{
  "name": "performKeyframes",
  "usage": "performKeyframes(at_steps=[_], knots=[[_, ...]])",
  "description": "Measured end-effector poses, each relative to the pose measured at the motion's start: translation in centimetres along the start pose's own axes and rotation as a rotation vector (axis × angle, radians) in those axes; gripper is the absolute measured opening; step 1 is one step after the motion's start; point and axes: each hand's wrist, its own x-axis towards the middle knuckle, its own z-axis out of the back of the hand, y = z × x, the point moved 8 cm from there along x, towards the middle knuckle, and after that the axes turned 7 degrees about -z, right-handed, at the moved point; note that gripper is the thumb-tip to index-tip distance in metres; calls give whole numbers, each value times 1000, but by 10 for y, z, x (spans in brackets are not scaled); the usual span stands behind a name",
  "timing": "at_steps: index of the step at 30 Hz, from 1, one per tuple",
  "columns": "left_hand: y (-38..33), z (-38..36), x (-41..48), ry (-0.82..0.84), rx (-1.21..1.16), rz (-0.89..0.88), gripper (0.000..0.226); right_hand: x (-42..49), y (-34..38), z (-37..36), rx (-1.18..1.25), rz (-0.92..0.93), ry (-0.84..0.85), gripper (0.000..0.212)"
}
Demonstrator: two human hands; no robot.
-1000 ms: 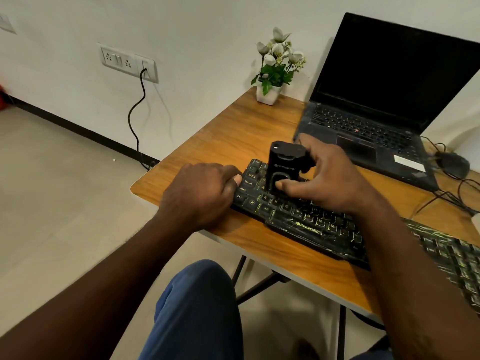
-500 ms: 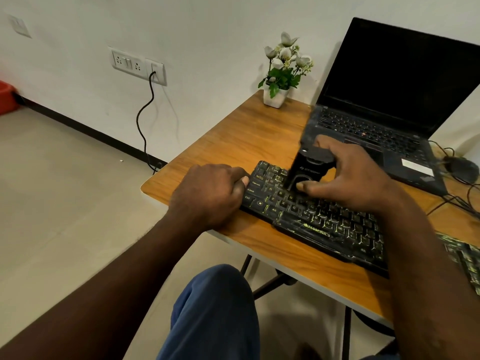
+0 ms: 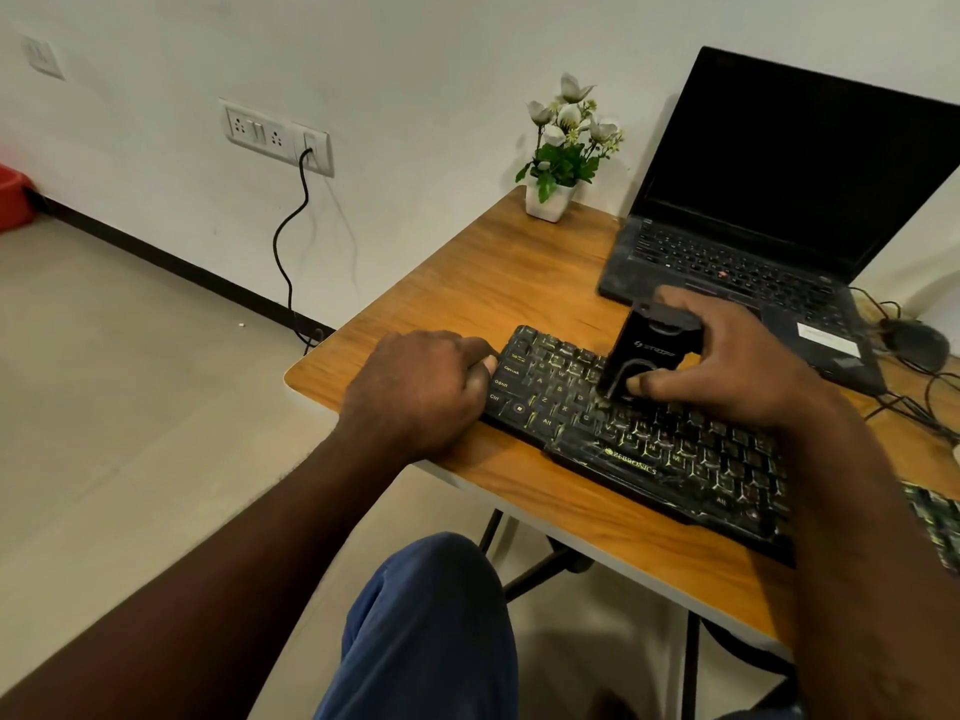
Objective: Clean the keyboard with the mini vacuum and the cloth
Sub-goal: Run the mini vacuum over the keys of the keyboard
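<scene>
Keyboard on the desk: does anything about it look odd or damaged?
Nothing looks broken or spilled. The keyboard looks grimy, with pale dust smears over its keys and front edge. The mini vacuum in the right hand leans rather than stands upright, its lower end on the keys.

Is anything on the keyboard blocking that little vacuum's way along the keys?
Nothing visible does. The mini vacuum, gripped by the right hand, sits on the keyboard; the left hand only presses against its left end.
</scene>
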Motion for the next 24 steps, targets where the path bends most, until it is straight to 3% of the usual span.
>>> performKeyframes(at_steps=[8, 13, 16, 24], knots=[[0, 0, 1, -3, 12, -15, 32, 21, 47, -46, -121, 216, -159, 37], [-1, 0, 0, -18, 29, -17, 33, 10, 13, -18, -25, 72, -45, 40], [-3, 2, 0, -28, 27, -16, 28, 5, 3, -3, -14, 25, -67, 49], [-3, 2, -1, -41, 1, -26, 25, 16, 45, -35, -150, 256, -214, 36]])
